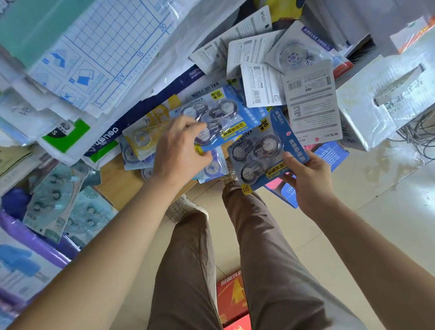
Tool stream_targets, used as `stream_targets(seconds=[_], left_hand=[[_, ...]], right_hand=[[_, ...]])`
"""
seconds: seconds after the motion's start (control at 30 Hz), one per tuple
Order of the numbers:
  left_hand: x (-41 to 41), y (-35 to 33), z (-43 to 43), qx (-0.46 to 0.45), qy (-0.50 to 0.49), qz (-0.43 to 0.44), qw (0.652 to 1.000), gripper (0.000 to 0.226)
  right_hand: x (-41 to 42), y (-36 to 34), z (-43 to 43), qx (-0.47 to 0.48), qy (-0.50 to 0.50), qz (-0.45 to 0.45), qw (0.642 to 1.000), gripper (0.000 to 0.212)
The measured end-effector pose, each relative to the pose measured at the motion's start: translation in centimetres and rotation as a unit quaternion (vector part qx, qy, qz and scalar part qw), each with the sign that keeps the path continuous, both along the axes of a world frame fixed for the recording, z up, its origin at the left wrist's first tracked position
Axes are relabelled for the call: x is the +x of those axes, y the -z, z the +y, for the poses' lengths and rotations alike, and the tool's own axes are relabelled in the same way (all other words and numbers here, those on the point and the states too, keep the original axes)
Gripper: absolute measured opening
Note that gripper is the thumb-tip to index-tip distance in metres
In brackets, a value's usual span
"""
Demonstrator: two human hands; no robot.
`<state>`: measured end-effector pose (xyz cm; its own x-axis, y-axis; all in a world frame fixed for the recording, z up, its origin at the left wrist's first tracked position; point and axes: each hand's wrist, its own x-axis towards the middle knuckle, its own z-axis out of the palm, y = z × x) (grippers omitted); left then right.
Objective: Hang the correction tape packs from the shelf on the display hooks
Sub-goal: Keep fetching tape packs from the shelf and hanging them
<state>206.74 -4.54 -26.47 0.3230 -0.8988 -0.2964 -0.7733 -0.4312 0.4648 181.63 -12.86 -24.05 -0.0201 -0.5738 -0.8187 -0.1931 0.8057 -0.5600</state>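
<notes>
Our bare forearms (112, 243) stretch to the wooden shelf (117, 183), where our left hand (180, 152) curls round one blue correction tape pack (222, 121) atop the heap (262, 87) and our right hand (310, 179) pinches a second pack (261, 155) clear of it; nothing seems hung yet, and the display hooks lie out of view.

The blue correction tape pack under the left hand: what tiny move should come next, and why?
Probably lift it off the pile. The left hand grips the blue three-roll pack by its edge while it lies on the heap of packs on the wooden shelf; the right hand holds a twin pack. No display hooks are in view, so both likely need carrying off.
</notes>
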Motion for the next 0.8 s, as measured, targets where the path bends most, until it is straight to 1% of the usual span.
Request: stream_targets(seconds=[0.17, 0.23, 0.3, 0.33, 0.4, 0.47, 0.53, 0.6, 0.67, 0.8], left_hand=[[0.3, -0.1, 3.8, 0.083, 0.006, -0.011, 0.996, 0.058], [0.5, 0.4, 3.5, 0.087, 0.008, -0.006, 0.996, 0.057], [0.9, 1.0, 2.4, 0.066, -0.013, -0.013, 0.998, 0.053], [1.2, 1.4, 1.7, 0.066, -0.023, -0.023, 0.997, 0.057], [1.8, 2.3, 0.2, 0.095, -0.022, -0.051, 0.994, 0.083], [2.4, 3.2, -0.8, 0.146, -0.012, -0.061, 0.987, 0.105], [2.7, 3.8, -1.4, 0.18, -0.017, -0.057, 0.982, 0.113], [2.7, 3.8, -1.6, 0.191, -0.03, -0.067, 0.979, 0.108], [2.6, 3.4, -1.7, 0.181, -0.047, -0.06, 0.981, 0.092], [2.1, 1.7, -0.9, 0.148, -0.081, -0.007, 0.986, 0.059]], right_hand=[[1.0, 0.1, 0.6, 0.018, 0.015, -0.025, 0.999, 0.016], [1.2, 0.2, 0.8, 0.021, 0.017, -0.027, 0.999, 0.013], [1.3, 0.2, 0.9, 0.02, 0.017, -0.021, 0.999, 0.011], [1.4, 0.1, 0.9, 0.02, 0.019, -0.021, 0.999, 0.011], [1.4, 0.1, 0.8, 0.021, 0.019, -0.021, 0.999, 0.011], [1.3, 0.2, 0.7, 0.022, 0.013, -0.022, 0.999, 0.011], [1.2, 0.1, 0.6, 0.021, 0.012, -0.023, 0.999, 0.009], [1.1, 0.1, 0.6, 0.018, 0.008, -0.02, 1.0, 0.011], [0.9, 0.0, 0.5, 0.013, 0.001, -0.018, 1.0, 0.012], [0.5, -0.4, 0.4, -0.014, -0.03, -0.009, 0.999, 0.009]])
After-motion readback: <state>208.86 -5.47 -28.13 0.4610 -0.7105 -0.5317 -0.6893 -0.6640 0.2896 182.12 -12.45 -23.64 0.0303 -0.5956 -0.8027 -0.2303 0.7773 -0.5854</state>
